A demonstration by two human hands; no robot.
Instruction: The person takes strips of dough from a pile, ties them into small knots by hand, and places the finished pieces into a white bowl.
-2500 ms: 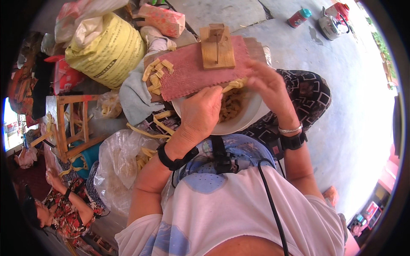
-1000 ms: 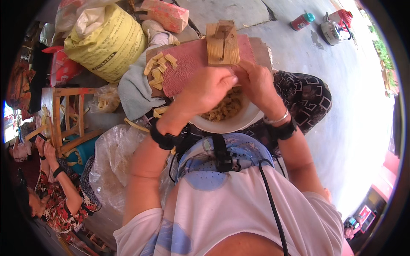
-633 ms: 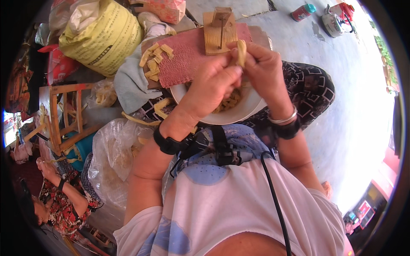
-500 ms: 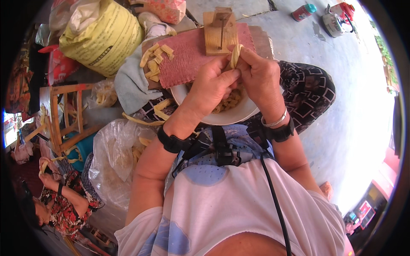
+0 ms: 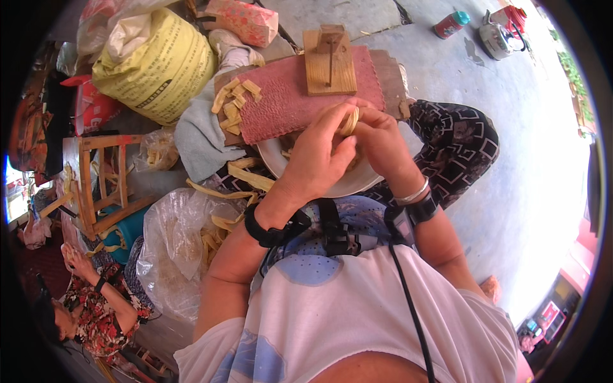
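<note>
A pale yellow flat strip, coiled into a small bundle (image 5: 349, 121), is pinched between my two hands. My left hand (image 5: 316, 153) has its thumb and fingers closed at one side of it. My right hand (image 5: 383, 140) closes on the other side, fingers curled around it. Beneath them sits a white bowl (image 5: 271, 155) on my lap, mostly covered by my hands, with yellowish pieces inside. Just beyond, a wooden block with an upright metal pin (image 5: 329, 73) rests on a pink cloth (image 5: 274, 105). Short yellow bundles (image 5: 231, 113) lie at the cloth's left end.
Long yellow strips (image 5: 252, 175) trail from a clear plastic bag (image 5: 167, 246) at my left. Farther left are a wooden stool (image 5: 83, 185), a yellow sack (image 5: 159, 67) and another person (image 5: 96, 306) holding something. A flask (image 5: 452, 24) and kettle (image 5: 498, 37) stand far right.
The strip between my hands has gone from an upright twisted length to a compact coil. My hands have shifted slightly nearer, fingers wrapping around it. The other person's hands have moved closer together.
</note>
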